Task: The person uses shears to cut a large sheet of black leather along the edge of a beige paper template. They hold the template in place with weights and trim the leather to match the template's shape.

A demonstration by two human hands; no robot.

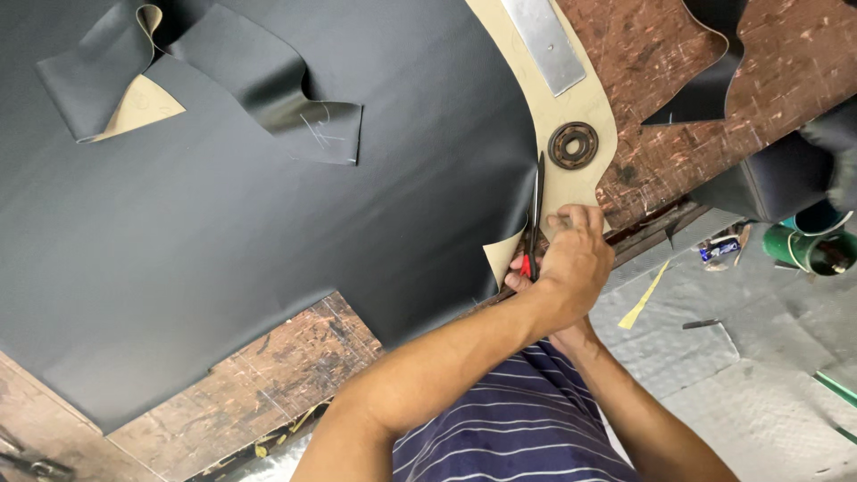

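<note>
1. Scissors (536,210) stand with their dark blades pointing away from us, cutting along the boundary where the black sheet (223,223) meets the tan pattern piece (571,112) near the worktop's (714,80) near edge.
2. We see our left hand (576,259) reaching in from the lower left, forearm stretched across our striped shirt (509,428), its fingers curled down and pressed on the tan pattern piece just beside the blades.
3. Our right hand (522,272) lies mostly hidden beneath the left; only some fingers show at the red handle, and they look closed around it, though we cannot make out the grip fully.
4. The two hands sit together, touching, the wrists crossing over the worktop's edge.
5. We count one pair of scissors, one round rusty ring (572,145) lying on the tan piece, and one flat metal bar (543,40) farther up on it.
6. Two loose black offcuts (268,80) rest on the big sheet at upper left, one with its tan underside turned up.
7. The sheet's cut edge curls up just left of the handle, showing a tan flap.
8. Bare, scarred wood lies open to the right of the ring and below the sheet at lower left.
</note>
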